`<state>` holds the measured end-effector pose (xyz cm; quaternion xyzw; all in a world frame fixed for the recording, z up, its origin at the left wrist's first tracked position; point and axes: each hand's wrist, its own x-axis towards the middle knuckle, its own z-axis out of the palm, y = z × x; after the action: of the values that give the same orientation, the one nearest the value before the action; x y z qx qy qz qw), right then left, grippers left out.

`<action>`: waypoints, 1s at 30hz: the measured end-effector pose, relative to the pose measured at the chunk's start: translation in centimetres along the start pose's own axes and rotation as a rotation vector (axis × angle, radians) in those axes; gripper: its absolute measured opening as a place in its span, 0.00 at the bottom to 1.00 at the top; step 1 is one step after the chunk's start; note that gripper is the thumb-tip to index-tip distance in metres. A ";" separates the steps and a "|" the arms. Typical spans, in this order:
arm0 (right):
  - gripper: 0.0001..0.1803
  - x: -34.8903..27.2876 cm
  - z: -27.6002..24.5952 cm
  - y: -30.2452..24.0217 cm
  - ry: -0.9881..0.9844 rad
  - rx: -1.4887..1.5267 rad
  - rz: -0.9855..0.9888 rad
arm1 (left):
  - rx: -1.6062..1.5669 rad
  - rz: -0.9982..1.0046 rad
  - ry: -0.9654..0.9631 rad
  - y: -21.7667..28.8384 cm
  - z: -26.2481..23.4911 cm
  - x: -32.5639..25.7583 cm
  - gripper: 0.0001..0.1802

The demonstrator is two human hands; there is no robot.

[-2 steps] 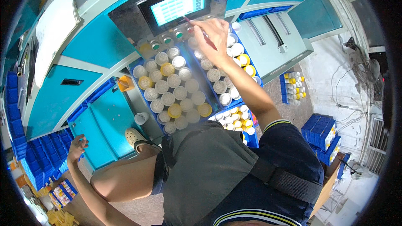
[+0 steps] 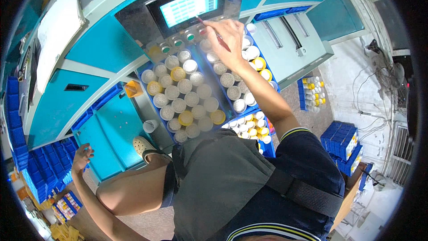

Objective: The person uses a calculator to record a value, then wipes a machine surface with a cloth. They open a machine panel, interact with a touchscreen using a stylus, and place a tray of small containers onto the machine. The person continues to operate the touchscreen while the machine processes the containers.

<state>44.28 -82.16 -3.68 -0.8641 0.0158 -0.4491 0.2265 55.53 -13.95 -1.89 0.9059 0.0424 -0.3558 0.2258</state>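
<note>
From here, the right hand (image 2: 226,40) pinches 1 slim dark-red stick (image 2: 221,43), its tip just ahead at the lit screen (image 2: 189,6); contact I can't tell. Left of that grip, open tubs (image 2: 191,99) mostly look filled; the screen work seems unfinished. Well apart, the left hand (image 2: 83,157) hangs loosely curled, apparently empty.

There are two bare hands, one left hand (image 2: 83,157) and one right hand (image 2: 226,40), and one slim dark-red tool (image 2: 223,43). There is one lit screen (image 2: 191,6), with three green buttons (image 2: 191,37). The left blue tray (image 2: 143,68) holds twenty-four cups (image 2: 184,86), four of them yellow. The right blue tray (image 2: 269,60) is partly hidden, so its total cannot be told. One orange box (image 2: 132,89), one loose white cup (image 2: 150,126) and one clog (image 2: 143,146) also show.
</note>
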 end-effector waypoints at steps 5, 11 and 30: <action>0.09 -0.2 -0.7 0.9 0.047 0.017 0.045 | -0.047 0.017 -0.018 -0.2 -0.1 0.2 0.46; 0.11 0.7 -2.2 2.4 0.098 -0.052 0.111 | -0.048 -0.008 0.002 0.3 0.0 -0.1 0.44; 0.11 2.7 -1.4 1.0 0.088 0.038 0.006 | -0.021 -0.008 0.021 1.3 0.2 -0.9 0.51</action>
<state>44.99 -84.21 -1.29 -0.8389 0.0196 -0.4864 0.2433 55.04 -15.11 -0.99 0.9069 0.0521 -0.3468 0.2336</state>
